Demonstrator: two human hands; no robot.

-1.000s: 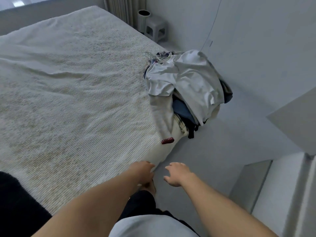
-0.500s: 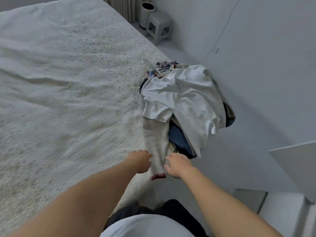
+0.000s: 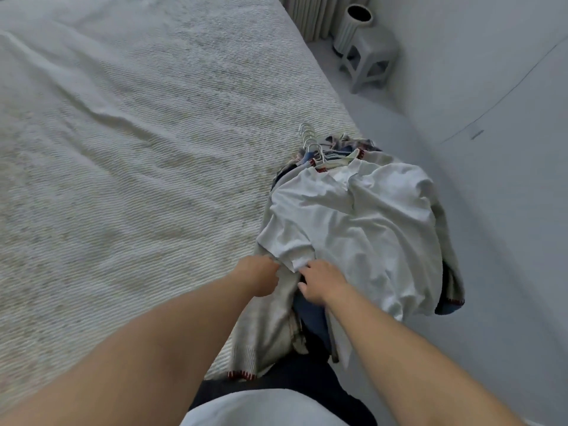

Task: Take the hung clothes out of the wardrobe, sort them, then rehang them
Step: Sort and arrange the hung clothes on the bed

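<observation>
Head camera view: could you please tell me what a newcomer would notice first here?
A heap of clothes on hangers, topped by a white T-shirt, lies at the bed's right edge. Both hands, left and right, reach its near side. A grey stool stands in the far corner.

Open bed to the left; clothes crowd its right corner

The bed (image 3: 129,155) lies bare and wide left of the pile (image 3: 362,229); the pile overhangs the bed's edge toward the floor (image 3: 498,272); hanger hooks (image 3: 309,139) jut from its far end; both hands meet at its near edge; a stool (image 3: 368,63) with a vase (image 3: 350,29) stands well apart by the wall.
</observation>
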